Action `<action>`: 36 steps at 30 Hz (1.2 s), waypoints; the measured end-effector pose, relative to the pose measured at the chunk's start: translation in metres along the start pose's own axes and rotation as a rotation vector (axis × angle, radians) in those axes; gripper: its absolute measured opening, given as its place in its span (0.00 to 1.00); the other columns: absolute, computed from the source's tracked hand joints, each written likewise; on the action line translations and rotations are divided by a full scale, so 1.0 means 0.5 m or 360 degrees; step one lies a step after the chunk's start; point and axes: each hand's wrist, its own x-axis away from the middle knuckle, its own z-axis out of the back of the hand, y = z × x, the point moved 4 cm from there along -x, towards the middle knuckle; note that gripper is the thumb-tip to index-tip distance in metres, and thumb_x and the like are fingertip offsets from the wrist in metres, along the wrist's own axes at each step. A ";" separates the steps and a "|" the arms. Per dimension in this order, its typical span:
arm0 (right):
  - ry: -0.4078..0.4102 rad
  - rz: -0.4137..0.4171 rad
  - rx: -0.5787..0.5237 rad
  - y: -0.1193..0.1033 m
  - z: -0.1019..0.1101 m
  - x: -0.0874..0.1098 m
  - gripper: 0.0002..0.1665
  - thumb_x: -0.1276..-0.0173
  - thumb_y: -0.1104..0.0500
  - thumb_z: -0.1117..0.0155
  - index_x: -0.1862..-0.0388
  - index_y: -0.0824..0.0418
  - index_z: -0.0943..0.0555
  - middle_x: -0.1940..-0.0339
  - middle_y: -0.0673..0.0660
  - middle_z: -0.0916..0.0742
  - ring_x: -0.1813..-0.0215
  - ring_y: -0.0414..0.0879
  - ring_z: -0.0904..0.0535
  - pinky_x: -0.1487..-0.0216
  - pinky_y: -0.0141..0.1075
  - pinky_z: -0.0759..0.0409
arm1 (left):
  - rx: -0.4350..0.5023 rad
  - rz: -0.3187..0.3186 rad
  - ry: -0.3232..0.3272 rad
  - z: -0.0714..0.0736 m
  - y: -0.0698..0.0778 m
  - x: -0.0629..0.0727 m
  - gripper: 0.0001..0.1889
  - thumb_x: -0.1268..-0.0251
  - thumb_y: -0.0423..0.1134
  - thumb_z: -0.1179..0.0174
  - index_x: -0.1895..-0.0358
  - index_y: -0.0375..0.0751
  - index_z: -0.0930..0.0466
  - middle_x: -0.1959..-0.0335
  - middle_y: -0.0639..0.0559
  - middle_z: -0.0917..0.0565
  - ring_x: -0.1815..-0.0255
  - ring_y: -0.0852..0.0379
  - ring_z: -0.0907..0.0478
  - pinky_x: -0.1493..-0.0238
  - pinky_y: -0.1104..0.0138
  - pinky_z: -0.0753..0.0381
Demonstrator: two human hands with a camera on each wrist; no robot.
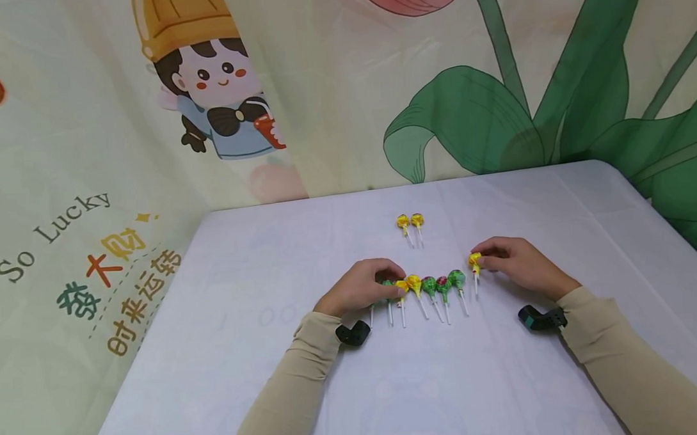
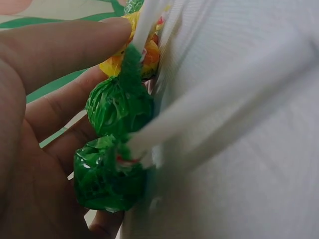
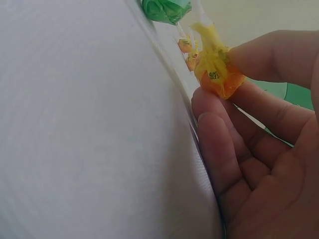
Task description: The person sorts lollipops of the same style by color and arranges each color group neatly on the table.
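Wrapped lollipops lie in a row on the white table, heads away from the person and sticks towards them. At the row's left part is my left hand (image 1: 365,284), its thumb and a finger pinching a yellow lollipop (image 2: 132,59). Two green lollipops (image 2: 119,107) sit in front of its palm in the left wrist view. My right hand (image 1: 520,263), just beyond the row's right end, pinches another yellow lollipop (image 3: 219,74) by its head, stick pointing towards the person. The nearest one in the row is a green lollipop (image 1: 457,279).
Two yellow lollipops (image 1: 410,222) lie side by side farther back on the white table (image 1: 262,374). Behind its far edge hangs a printed cloth backdrop (image 1: 332,83). A black wrist device (image 1: 354,334) is worn on each arm.
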 end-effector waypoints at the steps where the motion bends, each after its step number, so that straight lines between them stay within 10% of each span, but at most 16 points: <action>1: -0.0002 0.0002 -0.0006 0.000 -0.001 -0.001 0.17 0.25 0.54 0.40 0.42 0.58 0.18 0.44 0.57 0.17 0.46 0.53 0.25 0.49 0.42 0.22 | -0.0002 0.0006 0.0003 0.001 -0.001 0.001 0.12 0.40 0.43 0.28 0.53 0.55 0.15 0.55 0.64 0.17 0.53 0.61 0.23 0.46 0.64 0.25; 36: -0.0033 -0.0148 -0.0186 -0.010 0.011 -0.047 0.21 0.23 0.48 0.42 0.38 0.57 0.22 0.44 0.59 0.17 0.52 0.54 0.17 0.51 0.39 0.19 | -0.0041 -0.0009 -0.0029 -0.002 -0.009 0.009 0.12 0.40 0.46 0.28 0.54 0.59 0.16 0.56 0.65 0.18 0.53 0.61 0.24 0.46 0.64 0.26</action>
